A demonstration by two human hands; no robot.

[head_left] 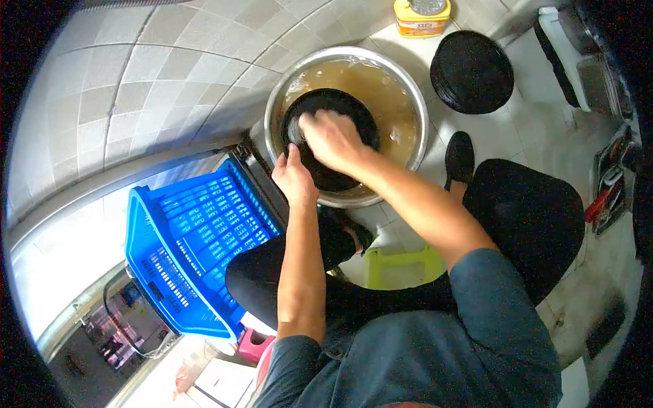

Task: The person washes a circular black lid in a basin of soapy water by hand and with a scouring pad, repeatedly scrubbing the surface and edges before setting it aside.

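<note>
The left hand [294, 178] pinched the edge of a round black pan [333, 178] in a metal basin [422, 122] of brownish water [398, 115]; the right hand [335, 141] curled over the pan. I could not tell what its blurred fingers [321, 121] held.

Near the upper middle of the frame, the right hand [335, 139] blurs, smearing the grey thing [295, 129] by its fingers past recognition and hiding part of the black round pan [333, 177]. The top edge crops the yellow container [418, 27]; a leg covers part of the lime-green stool [405, 258], lower centre.
</note>
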